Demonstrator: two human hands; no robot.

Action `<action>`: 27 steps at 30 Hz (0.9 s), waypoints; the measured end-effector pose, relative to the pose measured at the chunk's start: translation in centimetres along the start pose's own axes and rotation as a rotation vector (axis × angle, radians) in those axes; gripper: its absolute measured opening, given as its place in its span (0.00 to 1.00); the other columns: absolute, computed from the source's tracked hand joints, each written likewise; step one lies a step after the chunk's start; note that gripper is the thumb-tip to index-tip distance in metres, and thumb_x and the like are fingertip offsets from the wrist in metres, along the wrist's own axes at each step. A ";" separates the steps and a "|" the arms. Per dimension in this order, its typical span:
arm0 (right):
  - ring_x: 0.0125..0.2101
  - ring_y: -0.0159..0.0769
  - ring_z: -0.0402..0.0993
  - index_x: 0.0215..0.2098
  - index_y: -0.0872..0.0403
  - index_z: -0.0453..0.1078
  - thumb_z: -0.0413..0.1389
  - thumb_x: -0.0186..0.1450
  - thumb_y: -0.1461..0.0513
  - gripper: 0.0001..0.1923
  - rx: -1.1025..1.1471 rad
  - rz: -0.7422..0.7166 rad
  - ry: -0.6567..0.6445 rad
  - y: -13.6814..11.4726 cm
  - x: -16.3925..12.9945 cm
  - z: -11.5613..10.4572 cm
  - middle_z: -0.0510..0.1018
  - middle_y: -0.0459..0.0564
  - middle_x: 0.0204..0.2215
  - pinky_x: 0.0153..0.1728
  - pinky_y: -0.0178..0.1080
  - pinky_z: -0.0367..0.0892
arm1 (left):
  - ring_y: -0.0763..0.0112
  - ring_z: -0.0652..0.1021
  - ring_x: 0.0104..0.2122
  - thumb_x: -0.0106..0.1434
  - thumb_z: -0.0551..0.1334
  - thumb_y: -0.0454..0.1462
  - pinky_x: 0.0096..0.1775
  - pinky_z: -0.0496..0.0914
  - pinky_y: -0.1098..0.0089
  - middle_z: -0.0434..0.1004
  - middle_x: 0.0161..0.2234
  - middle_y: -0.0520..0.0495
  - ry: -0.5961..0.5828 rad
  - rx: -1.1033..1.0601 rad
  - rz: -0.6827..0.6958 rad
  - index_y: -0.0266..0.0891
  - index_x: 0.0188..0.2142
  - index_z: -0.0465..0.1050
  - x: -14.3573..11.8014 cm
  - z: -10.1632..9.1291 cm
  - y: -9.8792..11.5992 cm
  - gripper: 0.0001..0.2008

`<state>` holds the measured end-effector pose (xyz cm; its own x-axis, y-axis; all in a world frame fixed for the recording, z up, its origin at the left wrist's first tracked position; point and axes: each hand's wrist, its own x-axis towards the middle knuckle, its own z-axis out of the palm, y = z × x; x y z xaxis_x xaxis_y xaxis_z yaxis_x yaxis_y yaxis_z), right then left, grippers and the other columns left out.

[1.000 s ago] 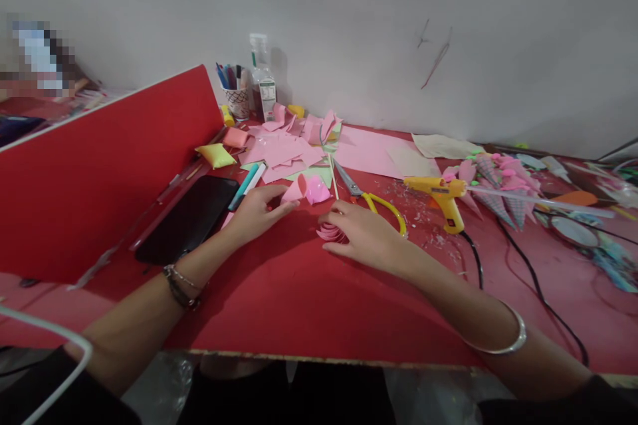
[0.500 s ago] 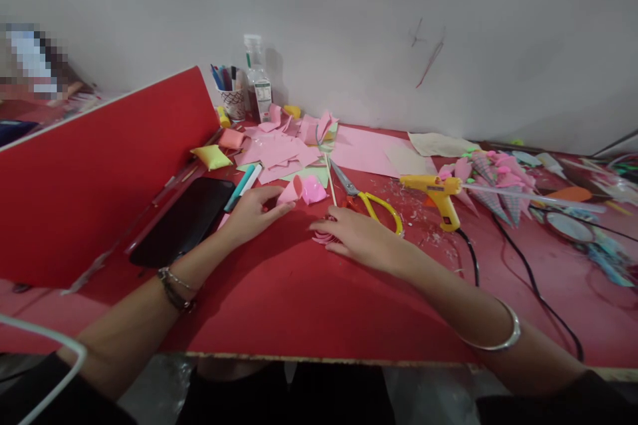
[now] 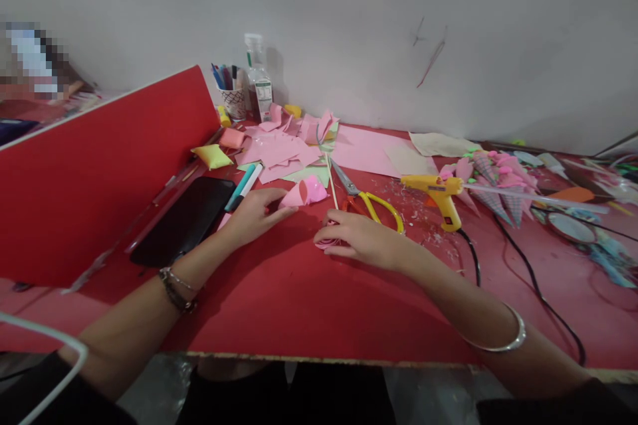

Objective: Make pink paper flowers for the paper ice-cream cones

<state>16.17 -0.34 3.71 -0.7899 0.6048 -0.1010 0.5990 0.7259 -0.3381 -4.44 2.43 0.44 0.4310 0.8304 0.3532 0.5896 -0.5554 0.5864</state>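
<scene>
My left hand (image 3: 256, 218) is closed on a small pink paper cone (image 3: 295, 196), thumb in front and fingers behind. Against the cone's far side lies a shiny bright pink packet (image 3: 316, 188). To the right, my right hand (image 3: 366, 239) curls its fingers over a coiled pink paper piece (image 3: 326, 244) on the red tabletop, partly hiding it. A thin wooden stick (image 3: 332, 187) points away just beyond that hand. Scissors (image 3: 381, 209) with yellow handles lie beside the stick, blades toward the wall.
A yellow glue gun (image 3: 438, 196) with a black cord lies right, before several paper cones (image 3: 498, 179). Cut pink paper (image 3: 279, 149) covers the back. A black phone (image 3: 184, 222), markers (image 3: 244, 186) and a yellow packet (image 3: 213, 157) lie left, beside a red panel (image 3: 109, 172).
The pink cone has turned slightly in my left hand and shifted a little right. My right hand has moved slightly toward me, its fingers curling more over the coiled paper.
</scene>
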 end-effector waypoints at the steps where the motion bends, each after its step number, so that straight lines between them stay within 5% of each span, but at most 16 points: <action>1: 0.32 0.30 0.65 0.38 0.56 0.69 0.48 0.62 0.62 0.11 0.029 0.004 0.021 0.1 -0.1 -0.1 0.67 0.51 0.33 0.34 0.33 0.61 | 0.77 0.60 0.19 0.56 0.51 0.44 0.22 0.55 0.75 0.59 0.17 0.55 -0.003 0.004 0.008 0.37 0.20 0.60 0.0 0.0 0.0 0.14; 11: 0.29 0.26 0.67 0.32 0.54 0.69 0.53 0.57 0.61 0.06 0.586 0.178 0.642 0.1 -2.1 -0.3 0.70 0.46 0.30 0.30 0.32 0.63 | 0.76 0.61 0.20 0.56 0.52 0.40 0.23 0.55 0.75 0.63 0.19 0.53 -0.145 0.026 -0.005 0.34 0.23 0.65 -0.5 1.0 0.8 0.12; 15: 0.19 0.22 0.62 0.31 0.54 0.69 0.54 0.55 0.60 0.06 0.833 0.316 0.696 -0.1 -1.7 0.3 0.69 0.41 0.22 0.21 0.30 0.61 | 0.76 0.64 0.21 0.56 0.53 0.38 0.24 0.57 0.75 0.67 0.20 0.51 -0.177 0.021 0.004 0.34 0.25 0.66 -0.7 1.3 1.5 0.10; 27: 0.24 0.23 0.67 0.32 0.53 0.66 0.57 0.53 0.59 0.09 1.216 0.265 0.849 -1.4 0.6 1.5 0.71 0.41 0.23 0.25 0.29 0.66 | 0.79 0.59 0.18 0.57 0.53 0.38 0.22 0.53 0.76 0.57 0.17 0.57 -0.164 -0.074 0.018 0.36 0.20 0.61 -0.8 1.7 1.4 0.11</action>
<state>14.66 -1.43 2.75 -0.1160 0.9847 0.1303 -0.0987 0.1191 -0.9880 -2.78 0.87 -0.23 0.5504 0.7984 0.2442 0.5313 -0.5606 0.6352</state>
